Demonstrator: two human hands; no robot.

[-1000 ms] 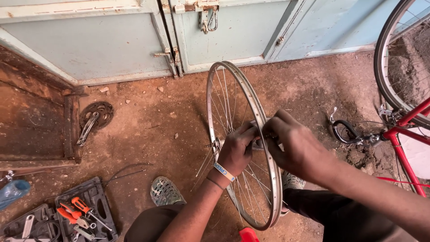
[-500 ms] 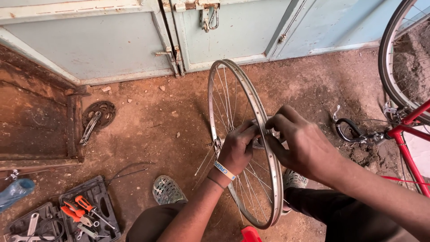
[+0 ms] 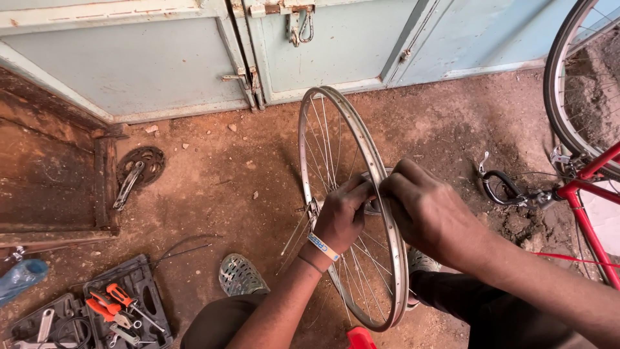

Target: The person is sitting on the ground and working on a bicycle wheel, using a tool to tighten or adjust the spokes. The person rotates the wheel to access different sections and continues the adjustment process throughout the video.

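Observation:
A bare silver bicycle wheel (image 3: 336, 123) with thin spokes stands upright on the dirt floor between my knees. My left hand (image 3: 342, 216), with a pale wristband, reaches in among the spokes from the left and grips at the hub. From the right side of the rim my right hand (image 3: 423, 210) closes on the same hub, its fingers meeting the left hand's. The hub itself is mostly hidden under both hands.
A red bicycle frame (image 3: 584, 207) with a wheel (image 3: 568, 97) stands at the right, a brake part (image 3: 500, 187) beside it. A crankset (image 3: 135, 171) lies left. An open tool case (image 3: 116, 310) sits bottom left. Pale blue doors (image 3: 194, 58) close the back.
The view has shifted slightly and the wheel sits a little more central. Both hands stay on the hub, with small finger movements only.

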